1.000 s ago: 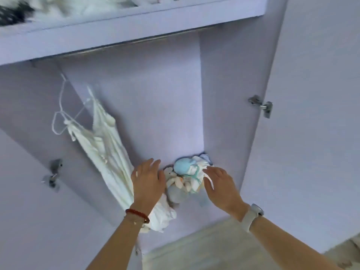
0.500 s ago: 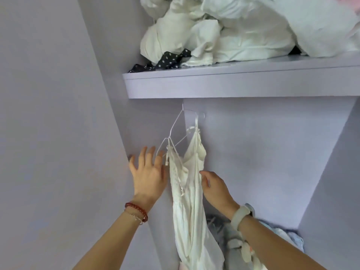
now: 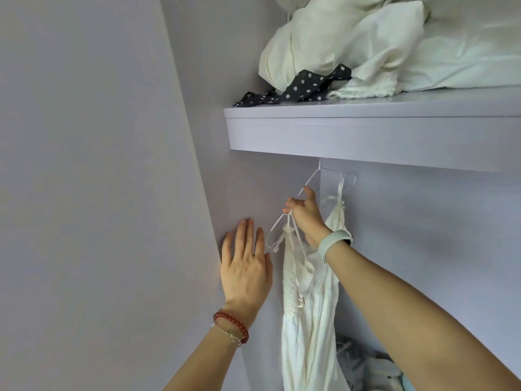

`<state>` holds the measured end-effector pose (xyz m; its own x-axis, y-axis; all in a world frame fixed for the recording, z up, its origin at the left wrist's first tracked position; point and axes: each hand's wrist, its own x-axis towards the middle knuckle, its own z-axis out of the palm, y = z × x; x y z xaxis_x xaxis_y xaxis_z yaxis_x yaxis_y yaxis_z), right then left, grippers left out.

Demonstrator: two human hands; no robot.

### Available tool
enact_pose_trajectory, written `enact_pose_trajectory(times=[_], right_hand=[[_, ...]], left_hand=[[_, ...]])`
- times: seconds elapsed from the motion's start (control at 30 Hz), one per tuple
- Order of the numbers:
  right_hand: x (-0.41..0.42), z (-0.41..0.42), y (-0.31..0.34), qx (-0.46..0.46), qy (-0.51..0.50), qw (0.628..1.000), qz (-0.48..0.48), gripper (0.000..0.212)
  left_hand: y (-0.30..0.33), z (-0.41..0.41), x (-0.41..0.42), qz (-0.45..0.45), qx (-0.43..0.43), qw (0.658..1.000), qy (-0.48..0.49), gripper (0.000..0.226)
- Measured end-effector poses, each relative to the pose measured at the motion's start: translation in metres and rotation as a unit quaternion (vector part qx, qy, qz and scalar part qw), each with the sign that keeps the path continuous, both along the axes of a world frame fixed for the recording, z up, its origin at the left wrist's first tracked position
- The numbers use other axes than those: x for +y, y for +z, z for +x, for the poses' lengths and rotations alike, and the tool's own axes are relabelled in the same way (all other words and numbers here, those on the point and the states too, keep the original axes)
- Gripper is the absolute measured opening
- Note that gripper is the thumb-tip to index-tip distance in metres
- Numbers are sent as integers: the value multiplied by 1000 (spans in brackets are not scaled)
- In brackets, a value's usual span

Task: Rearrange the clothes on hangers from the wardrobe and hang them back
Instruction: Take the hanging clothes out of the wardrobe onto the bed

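A white strappy dress [image 3: 308,314] hangs on a thin white wire hanger [image 3: 310,179] just under the wardrobe shelf; the rail itself is hidden by the shelf's front. My right hand [image 3: 306,215], with a pale watch on its wrist, is closed around the hanger's left arm near the dress strap. My left hand [image 3: 245,266], with a red bead bracelet, lies flat and spread on the wardrobe's left side panel, holding nothing.
The lilac shelf [image 3: 366,131] above carries a heap of white bedding [image 3: 380,43] and a black polka-dot cloth [image 3: 296,88]. The open left door [image 3: 84,193] stands close beside my left arm. More crumpled clothes [image 3: 369,365] lie at the wardrobe's bottom right.
The view has swung up from the wardrobe floor to the shelf. My right hand rose from the dress body and closed on the hanger. My left hand stayed flat on the side panel.
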<state>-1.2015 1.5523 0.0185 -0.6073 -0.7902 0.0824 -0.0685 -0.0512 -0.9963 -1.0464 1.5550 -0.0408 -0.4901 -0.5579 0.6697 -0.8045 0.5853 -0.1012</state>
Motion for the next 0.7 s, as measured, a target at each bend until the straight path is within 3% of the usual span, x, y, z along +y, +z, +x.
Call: enact_pose_trajectory(times=[0.1, 0.2, 0.37, 0.53, 0.7], right_hand=[[-1, -3, -8, -18, -147, 989, -23, 34], [12, -18, -11, 80, -228, 970, 10, 24], [40, -42, -12, 214, -212, 954, -3, 28], [68, -47, -11, 261, -193, 945, -43, 22], [127, -44, -56, 335, -187, 924, -8, 27]], left_hand=[[0, -1, -3, -17, 5, 1000, 8, 47], [-2, -1, -3, -25, 23, 999, 5, 45], [-4, -1, -4, -46, 45, 998, -15, 37], [-1, -2, -5, -45, 77, 996, -25, 24], [-1, -1, -2, -27, 104, 992, -59, 31]])
